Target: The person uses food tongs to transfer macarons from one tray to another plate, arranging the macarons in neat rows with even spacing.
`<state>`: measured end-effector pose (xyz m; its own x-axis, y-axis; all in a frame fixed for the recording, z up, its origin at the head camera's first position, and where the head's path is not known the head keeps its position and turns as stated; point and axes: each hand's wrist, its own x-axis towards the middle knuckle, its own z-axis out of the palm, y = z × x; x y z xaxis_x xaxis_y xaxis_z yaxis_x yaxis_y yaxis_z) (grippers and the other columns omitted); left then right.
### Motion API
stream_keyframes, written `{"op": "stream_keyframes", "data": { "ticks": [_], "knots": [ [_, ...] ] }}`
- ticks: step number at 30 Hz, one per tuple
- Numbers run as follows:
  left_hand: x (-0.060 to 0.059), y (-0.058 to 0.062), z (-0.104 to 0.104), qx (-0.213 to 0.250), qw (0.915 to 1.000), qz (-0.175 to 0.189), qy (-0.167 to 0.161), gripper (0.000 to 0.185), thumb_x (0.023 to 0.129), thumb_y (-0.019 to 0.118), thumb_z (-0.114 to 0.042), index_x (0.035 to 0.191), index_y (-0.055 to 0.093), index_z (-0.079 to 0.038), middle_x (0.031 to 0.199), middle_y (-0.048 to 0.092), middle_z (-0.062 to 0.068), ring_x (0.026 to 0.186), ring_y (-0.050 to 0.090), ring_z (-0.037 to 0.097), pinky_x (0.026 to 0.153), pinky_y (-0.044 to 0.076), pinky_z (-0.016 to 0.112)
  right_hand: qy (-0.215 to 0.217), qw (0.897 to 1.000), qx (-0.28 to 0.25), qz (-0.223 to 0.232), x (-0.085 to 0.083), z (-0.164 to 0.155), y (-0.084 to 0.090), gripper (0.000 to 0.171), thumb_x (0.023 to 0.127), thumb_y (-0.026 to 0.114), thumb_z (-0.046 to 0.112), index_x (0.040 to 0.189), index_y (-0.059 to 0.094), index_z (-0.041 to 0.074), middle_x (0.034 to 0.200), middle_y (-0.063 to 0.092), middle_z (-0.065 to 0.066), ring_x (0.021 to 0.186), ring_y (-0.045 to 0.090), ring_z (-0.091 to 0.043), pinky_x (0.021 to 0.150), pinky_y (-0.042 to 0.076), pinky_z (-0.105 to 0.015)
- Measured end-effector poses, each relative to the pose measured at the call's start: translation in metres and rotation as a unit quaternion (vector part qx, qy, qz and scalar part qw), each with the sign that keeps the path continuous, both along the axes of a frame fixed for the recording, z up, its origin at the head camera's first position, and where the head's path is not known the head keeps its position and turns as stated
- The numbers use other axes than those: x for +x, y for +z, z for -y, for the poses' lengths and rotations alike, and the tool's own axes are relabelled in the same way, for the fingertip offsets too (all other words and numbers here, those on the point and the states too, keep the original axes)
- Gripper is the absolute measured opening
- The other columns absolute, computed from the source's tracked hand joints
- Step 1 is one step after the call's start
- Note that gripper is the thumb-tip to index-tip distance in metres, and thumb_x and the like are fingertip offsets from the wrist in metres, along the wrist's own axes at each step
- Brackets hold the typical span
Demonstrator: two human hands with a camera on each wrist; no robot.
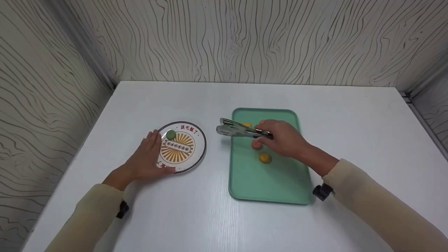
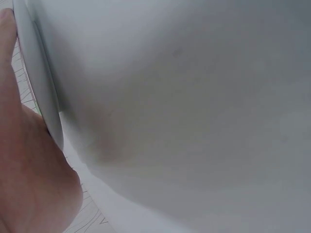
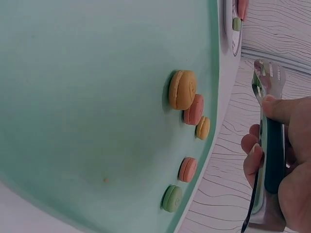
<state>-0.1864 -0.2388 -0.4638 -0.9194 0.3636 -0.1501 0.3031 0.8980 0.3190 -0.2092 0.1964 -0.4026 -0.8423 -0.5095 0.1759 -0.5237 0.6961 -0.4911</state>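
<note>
My right hand (image 1: 285, 138) grips metal tongs (image 1: 241, 130) with dark handles over the green tray (image 1: 269, 185). The tongs' tips point left, beyond the tray's edge, parted and with no macaron visible between them. On the tray lie a yellow-orange macaron (image 3: 182, 90), a pink one (image 3: 194, 109), a smaller yellow one (image 3: 203, 128), another pink one (image 3: 188, 170) and a green one (image 3: 172, 198); my hand hides some in the head view. Fingers spread, my left hand (image 1: 145, 161) rests against the left rim of a round patterned plate (image 1: 198, 147). A green macaron (image 1: 170, 134) sits on that plate.
Plate and tray stand apart on a white table (image 1: 196, 210), with a strip of tabletop between them. Wood-grain patterned panels (image 1: 245, 42) rise behind the table and at its sides. A small crumb (image 3: 105, 180) lies on the tray.
</note>
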Motion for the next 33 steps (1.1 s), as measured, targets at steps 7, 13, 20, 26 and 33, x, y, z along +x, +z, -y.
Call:
{"op": "stream_keyframes", "data": {
  "ticks": [7, 13, 20, 26, 33],
  "knots": [
    [0.0, 0.0, 0.001, 0.009, 1.0, 0.004, -0.001, 0.13, 0.081, 0.066, -0.074, 0.158, 0.005, 0.012, 0.167, 0.0, 0.029, 0.154, -0.003, 0.044, 0.124, 0.009, 0.058, 0.004, 1.0, -0.002, 0.028, -0.001, 0.014, 0.003, 0.018, 0.095, 0.073, 0.015, 0.112, 0.075, 0.01, 0.081, 0.058, 0.004, 0.071, 0.05, -0.013, 0.066, 0.043, -0.031],
    [-0.001, -0.001, 0.002, -0.001, 0.9999, 0.012, -0.003, 0.131, 0.082, 0.063, -0.076, 0.158, 0.002, 0.012, 0.167, -0.004, 0.028, 0.155, -0.007, 0.042, 0.124, 0.005, 0.055, 0.021, 1.0, -0.001, 0.02, -0.004, 0.025, 0.003, 0.017, 0.094, 0.074, 0.014, 0.111, 0.074, 0.01, 0.082, 0.061, 0.003, 0.068, 0.053, -0.011, 0.068, 0.046, -0.032],
    [-0.002, 0.0, 0.001, 0.001, 0.9999, 0.016, -0.002, 0.132, 0.082, 0.064, -0.075, 0.158, 0.0, 0.011, 0.167, -0.006, 0.027, 0.155, -0.008, 0.041, 0.125, 0.004, 0.054, 0.005, 1.0, 0.02, 0.009, -0.006, 0.037, 0.005, 0.017, 0.094, 0.075, 0.018, 0.111, 0.075, 0.013, 0.09, 0.067, 0.002, 0.069, 0.055, -0.012, 0.062, 0.047, -0.03],
    [-0.002, 0.001, 0.001, 0.004, 0.9998, 0.021, 0.001, 0.133, 0.081, 0.065, -0.076, 0.158, 0.0, 0.011, 0.167, -0.006, 0.027, 0.155, -0.009, 0.041, 0.125, 0.004, 0.054, -0.001, 0.999, 0.022, 0.027, -0.008, 0.047, 0.007, 0.02, 0.095, 0.075, 0.018, 0.115, 0.076, 0.013, 0.094, 0.068, 0.0, 0.075, 0.056, -0.016, 0.065, 0.048, -0.031],
    [-0.002, -0.001, 0.002, 0.005, 0.9998, 0.018, -0.001, 0.132, 0.081, 0.065, -0.075, 0.158, 0.001, 0.011, 0.167, -0.006, 0.027, 0.155, -0.008, 0.042, 0.124, 0.005, 0.055, 0.007, 0.999, 0.039, 0.016, -0.011, 0.056, 0.004, 0.02, 0.095, 0.074, 0.016, 0.115, 0.076, 0.011, 0.097, 0.07, -0.001, 0.078, 0.056, -0.018, 0.071, 0.05, -0.034]
  ]
}}
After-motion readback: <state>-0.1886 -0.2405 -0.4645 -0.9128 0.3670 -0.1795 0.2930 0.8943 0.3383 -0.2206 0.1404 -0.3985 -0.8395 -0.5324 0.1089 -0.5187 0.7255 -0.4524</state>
